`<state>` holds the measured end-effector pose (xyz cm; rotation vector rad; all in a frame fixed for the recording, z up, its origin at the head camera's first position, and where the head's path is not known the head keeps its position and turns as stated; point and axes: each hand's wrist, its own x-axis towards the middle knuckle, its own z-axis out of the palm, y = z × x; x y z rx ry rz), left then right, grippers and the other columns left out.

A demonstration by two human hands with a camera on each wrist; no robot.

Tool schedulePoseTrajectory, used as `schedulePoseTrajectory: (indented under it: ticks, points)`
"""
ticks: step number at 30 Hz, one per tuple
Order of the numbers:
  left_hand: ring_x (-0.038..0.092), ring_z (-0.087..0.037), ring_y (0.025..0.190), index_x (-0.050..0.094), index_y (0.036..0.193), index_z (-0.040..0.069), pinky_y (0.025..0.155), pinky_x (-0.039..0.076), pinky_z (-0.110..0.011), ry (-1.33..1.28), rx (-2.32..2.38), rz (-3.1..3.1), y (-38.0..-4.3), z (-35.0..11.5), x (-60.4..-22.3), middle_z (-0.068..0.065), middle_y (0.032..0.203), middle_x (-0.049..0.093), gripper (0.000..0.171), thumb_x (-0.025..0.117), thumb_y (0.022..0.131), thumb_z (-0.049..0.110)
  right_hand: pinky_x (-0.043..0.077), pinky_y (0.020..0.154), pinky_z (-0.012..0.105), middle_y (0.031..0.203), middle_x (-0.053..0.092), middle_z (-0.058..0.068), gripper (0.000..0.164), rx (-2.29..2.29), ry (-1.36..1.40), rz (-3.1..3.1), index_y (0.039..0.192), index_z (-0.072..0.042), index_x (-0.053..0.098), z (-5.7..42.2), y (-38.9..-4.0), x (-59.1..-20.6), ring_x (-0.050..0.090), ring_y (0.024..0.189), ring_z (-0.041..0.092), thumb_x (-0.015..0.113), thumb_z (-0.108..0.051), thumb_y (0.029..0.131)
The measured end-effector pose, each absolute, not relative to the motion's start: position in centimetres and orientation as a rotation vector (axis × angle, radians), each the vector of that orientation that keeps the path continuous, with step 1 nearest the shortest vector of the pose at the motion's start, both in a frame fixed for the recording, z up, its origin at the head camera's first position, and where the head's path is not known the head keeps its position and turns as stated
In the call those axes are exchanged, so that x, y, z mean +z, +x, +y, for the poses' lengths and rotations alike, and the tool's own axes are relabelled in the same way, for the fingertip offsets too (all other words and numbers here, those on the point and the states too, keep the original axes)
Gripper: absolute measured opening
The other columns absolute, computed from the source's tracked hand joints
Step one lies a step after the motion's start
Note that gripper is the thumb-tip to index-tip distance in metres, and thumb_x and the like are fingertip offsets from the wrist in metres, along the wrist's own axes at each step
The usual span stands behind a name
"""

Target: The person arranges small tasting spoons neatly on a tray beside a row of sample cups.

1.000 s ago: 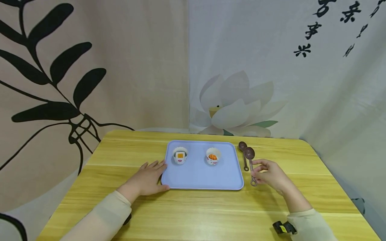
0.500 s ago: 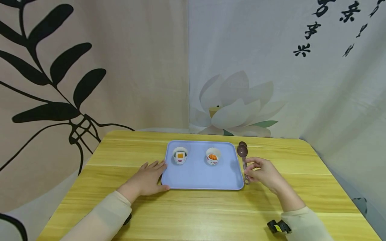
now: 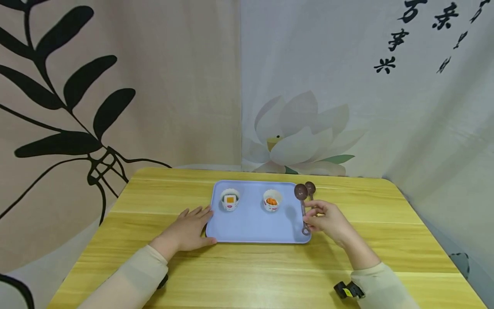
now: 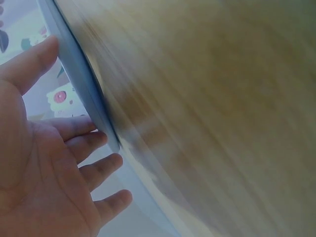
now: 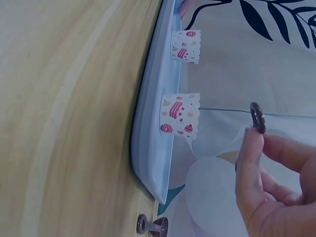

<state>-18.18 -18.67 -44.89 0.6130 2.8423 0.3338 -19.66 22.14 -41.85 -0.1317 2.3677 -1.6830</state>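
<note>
My left hand (image 3: 189, 229) lies with spread fingers against the left edge of a pale blue tray (image 3: 251, 227); in the left wrist view its fingertips meet the rim. My right hand (image 3: 329, 221) pinches a dark brown measuring spoon (image 3: 301, 192) by its handle, bowl pointing away, over the tray's right edge. In the right wrist view, the spoon's ring end (image 5: 261, 127) sticks out above thumb and finger, raised over the tray. A second brown measuring spoon (image 3: 310, 188) lies on the table just beyond, partly hidden by the right hand.
Two small printed paper cups stand on the tray. The left cup (image 3: 230, 206) holds a white square piece with an orange centre, the right cup (image 3: 271, 207) orange pieces. The wooden table (image 3: 254, 274) backs onto a printed curtain (image 3: 185, 86).
My right hand has carried the held measuring spoon leftward, from beside the tray, past the second spoon, to over the tray's right edge. The left hand has stayed put.
</note>
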Motion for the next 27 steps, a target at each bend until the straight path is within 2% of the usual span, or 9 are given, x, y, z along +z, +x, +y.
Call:
schedulePoseTrajectory:
  ticks: [7,27]
  points:
    - [0.026,-0.041,0.147,0.039,0.153,0.0,0.116,0.017,-0.065,0.61,0.322,2.846,-18.2,-18.7,-44.9,-0.014,0.161,0.031,0.087,0.066,0.091,0.056,0.059,0.066,0.029,0.093,0.066,0.014,0.045,-1.72,-0.146,2.355,0.133,0.01,0.052,21.3,-19.6,-41.9,0.066,0.074,0.018,0.068,0.003,0.092]
    - [0.026,-0.041,0.147,0.038,0.153,0.001,0.116,0.017,-0.065,0.604,0.332,2.839,-18.2,-18.6,-44.9,-0.014,0.161,0.031,0.088,0.066,0.091,0.056,0.06,0.067,0.031,0.092,0.065,0.013,0.044,-1.769,-0.167,2.304,0.133,0.01,0.054,17.8,-19.9,-41.6,0.067,0.07,0.016,0.068,0.004,0.091]
